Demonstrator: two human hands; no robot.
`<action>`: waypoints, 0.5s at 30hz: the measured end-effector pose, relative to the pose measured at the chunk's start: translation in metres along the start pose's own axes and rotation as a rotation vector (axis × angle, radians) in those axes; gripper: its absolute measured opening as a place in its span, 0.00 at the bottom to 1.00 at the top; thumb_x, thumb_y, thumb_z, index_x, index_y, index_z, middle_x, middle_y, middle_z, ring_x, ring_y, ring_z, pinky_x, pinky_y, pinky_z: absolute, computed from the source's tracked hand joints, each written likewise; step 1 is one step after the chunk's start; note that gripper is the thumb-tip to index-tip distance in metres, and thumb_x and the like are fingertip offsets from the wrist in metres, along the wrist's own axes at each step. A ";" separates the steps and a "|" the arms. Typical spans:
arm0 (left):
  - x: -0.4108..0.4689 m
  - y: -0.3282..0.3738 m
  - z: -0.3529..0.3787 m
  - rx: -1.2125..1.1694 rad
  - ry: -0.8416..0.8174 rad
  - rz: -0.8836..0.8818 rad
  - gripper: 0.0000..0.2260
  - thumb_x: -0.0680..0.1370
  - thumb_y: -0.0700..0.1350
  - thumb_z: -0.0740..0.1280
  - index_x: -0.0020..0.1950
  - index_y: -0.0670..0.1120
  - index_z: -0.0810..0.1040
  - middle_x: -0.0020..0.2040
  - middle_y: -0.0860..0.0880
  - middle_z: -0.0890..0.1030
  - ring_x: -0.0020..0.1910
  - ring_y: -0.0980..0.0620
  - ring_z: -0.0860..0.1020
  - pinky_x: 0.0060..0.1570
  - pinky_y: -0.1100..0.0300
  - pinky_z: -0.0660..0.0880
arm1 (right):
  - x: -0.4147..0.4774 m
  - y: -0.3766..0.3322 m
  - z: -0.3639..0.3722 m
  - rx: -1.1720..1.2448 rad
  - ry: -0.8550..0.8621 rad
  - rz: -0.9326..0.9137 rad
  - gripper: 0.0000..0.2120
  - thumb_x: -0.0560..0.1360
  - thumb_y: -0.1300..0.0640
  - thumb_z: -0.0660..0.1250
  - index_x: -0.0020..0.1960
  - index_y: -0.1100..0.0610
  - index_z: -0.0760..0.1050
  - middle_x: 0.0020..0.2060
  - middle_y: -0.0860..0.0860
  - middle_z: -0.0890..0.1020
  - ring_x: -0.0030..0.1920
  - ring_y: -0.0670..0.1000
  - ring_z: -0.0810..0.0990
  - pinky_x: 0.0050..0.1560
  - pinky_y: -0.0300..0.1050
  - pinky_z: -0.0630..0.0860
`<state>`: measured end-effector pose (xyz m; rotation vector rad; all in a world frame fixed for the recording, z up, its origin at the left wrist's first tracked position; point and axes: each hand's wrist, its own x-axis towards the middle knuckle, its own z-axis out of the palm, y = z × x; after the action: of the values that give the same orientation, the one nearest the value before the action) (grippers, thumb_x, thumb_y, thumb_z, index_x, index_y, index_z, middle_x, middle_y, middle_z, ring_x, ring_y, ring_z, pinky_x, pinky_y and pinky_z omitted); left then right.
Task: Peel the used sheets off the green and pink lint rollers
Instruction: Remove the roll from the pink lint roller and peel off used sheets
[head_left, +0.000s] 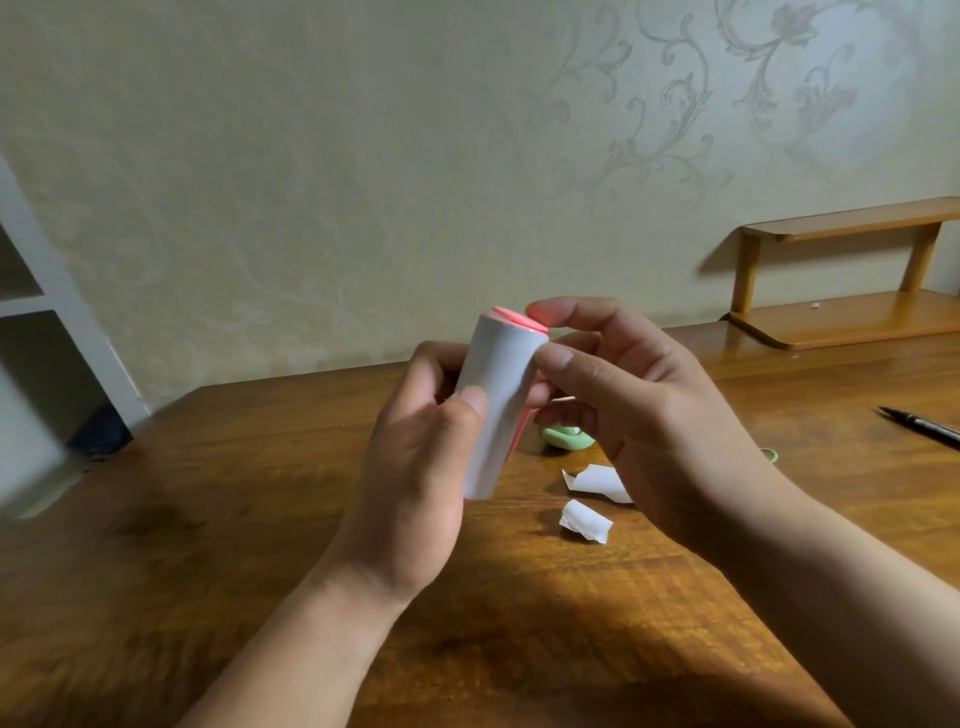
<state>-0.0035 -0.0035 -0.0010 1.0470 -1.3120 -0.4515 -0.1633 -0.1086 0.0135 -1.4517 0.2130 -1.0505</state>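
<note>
Head view: our left hand (415, 467) grips the pink lint roller (498, 410) near upright above the desk (234, 519), thumb pressed on its white sheet. Our right hand (634, 405) pinches its top end at 1 o'clock, fingers (558, 361) curled. We should catch the sheet's edge with a nail and peel diagonally — slowly. The green lint roller (563, 438) lies at 4 o'clock. No writing shows.

Left hand (415, 467), right hand (639, 415) — both curled
</note>
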 end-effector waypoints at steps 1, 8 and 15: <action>0.000 0.001 0.001 -0.003 -0.001 0.009 0.25 0.78 0.58 0.63 0.68 0.42 0.78 0.57 0.44 0.88 0.53 0.54 0.86 0.49 0.62 0.81 | 0.000 0.000 0.000 0.004 0.005 0.005 0.17 0.78 0.54 0.74 0.66 0.53 0.82 0.47 0.54 0.86 0.47 0.52 0.86 0.55 0.59 0.79; 0.002 0.004 0.001 0.021 0.041 0.054 0.23 0.80 0.57 0.65 0.70 0.46 0.81 0.60 0.46 0.85 0.58 0.49 0.84 0.52 0.62 0.80 | 0.000 -0.003 0.002 0.049 -0.023 0.012 0.25 0.77 0.55 0.75 0.73 0.56 0.74 0.58 0.57 0.89 0.61 0.59 0.88 0.60 0.55 0.84; 0.000 0.004 -0.002 0.102 0.076 0.234 0.24 0.83 0.53 0.67 0.79 0.50 0.70 0.55 0.42 0.83 0.53 0.47 0.83 0.52 0.59 0.80 | -0.003 -0.005 0.002 -0.001 -0.119 -0.044 0.24 0.76 0.52 0.75 0.71 0.56 0.79 0.60 0.56 0.89 0.62 0.57 0.89 0.58 0.46 0.84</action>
<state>-0.0032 -0.0009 0.0028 0.9702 -1.3809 -0.1693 -0.1652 -0.1040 0.0168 -1.5207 0.0969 -0.9961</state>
